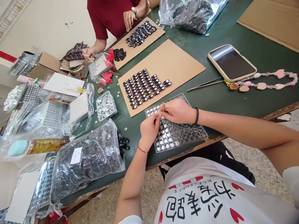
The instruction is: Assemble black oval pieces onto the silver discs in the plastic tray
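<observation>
A clear plastic tray (187,137) with many small round cells, most holding shiny round pieces, lies at the near table edge. My left hand (149,128) rests on its left part, fingertips pinched together over the cells. My right hand (178,111) is over the tray's far edge and grips a short tan stick (163,106) upright. Just beyond lies a brown cardboard sheet (182,63) with rows of black oval pieces (144,87).
A phone (231,62), metal tweezers (205,84) and a pink bead strap (263,82) lie at right. A small clear box of silver pieces (106,105) and plastic bags of dark parts (88,158) sit at left. A person in red (109,15) works across the table.
</observation>
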`<state>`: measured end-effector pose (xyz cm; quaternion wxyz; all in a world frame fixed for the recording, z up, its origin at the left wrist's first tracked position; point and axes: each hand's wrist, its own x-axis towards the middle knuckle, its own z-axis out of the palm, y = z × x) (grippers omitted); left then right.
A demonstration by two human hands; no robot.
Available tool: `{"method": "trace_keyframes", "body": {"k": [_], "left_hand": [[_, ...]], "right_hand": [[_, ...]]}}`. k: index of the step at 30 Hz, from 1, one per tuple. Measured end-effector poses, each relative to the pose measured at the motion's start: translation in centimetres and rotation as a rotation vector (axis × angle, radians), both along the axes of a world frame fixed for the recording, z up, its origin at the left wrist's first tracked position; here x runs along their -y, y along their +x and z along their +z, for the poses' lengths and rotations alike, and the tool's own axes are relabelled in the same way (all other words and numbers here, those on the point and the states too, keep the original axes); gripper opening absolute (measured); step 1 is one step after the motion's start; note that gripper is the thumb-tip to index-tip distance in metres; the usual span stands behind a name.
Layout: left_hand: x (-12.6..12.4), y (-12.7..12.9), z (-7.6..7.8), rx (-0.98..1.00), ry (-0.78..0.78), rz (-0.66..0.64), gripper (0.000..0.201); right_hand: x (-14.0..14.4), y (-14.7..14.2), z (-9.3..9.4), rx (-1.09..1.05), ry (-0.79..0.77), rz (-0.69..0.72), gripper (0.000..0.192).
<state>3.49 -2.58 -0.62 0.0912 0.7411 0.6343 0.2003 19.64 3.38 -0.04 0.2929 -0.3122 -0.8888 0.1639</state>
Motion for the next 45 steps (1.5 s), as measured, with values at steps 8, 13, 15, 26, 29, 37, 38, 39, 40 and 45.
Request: {"method": "trace_keyframes", "body": {"k": [8, 13, 15, 26, 29, 37, 38, 39, 40, 45], "left_hand": [[-0.2, 0.1, 0.1, 0.386, -0.112, 0.095, 0.022], [-0.5, -0.1, 0.0, 0.59, -0.21, 0.128, 0.021], [-0.5, 0.0, 0.0, 0.639, -0.247, 0.133, 0.02], [-0.7, -0.3, -0.2, 0.749, -0.207, 0.205, 0.026], [-0.6, 0.0, -0.3, 0.771, -0.207, 0.215, 0.031], [-0.3, 0.4, -0.2, 0.828, -0.213, 0.176, 0.033], [-0.3, 0.3, -0.1, 0.833, -0.215, 0.173, 0.032], [-0.4, 0.3, -0.1, 0.836, -0.214, 0.172, 0.031], [-0.4, 0.2, -0.1, 0.836, -0.213, 0.17, 0.03], [-0.4, -0.3, 0.5, 0.77, -0.214, 0.145, 0.028]], "right_hand": [[-0.3, 0.1, 0.1, -0.081, -0.017, -0.105, 0.03], [-0.3, 0.1, 0.2, -0.15, 0.001, -0.117, 0.029], [-0.3, 0.1, 0.3, -0.165, -0.002, -0.139, 0.029], [-0.9, 0.2, 0.8, -0.361, -0.186, -0.203, 0.027], [-0.7, 0.1, 1.0, -0.399, -0.273, -0.194, 0.027], [-0.1, -0.2, 1.1, -0.465, -0.458, -0.16, 0.03], [-0.1, -0.2, 1.2, -0.49, -0.487, -0.15, 0.03], [0.0, -0.2, 1.2, -0.513, -0.514, -0.143, 0.03], [0.0, -0.3, 1.2, -0.532, -0.534, -0.138, 0.03], [0.2, -0.2, 1.2, -0.569, -0.537, -0.135, 0.032]]}}
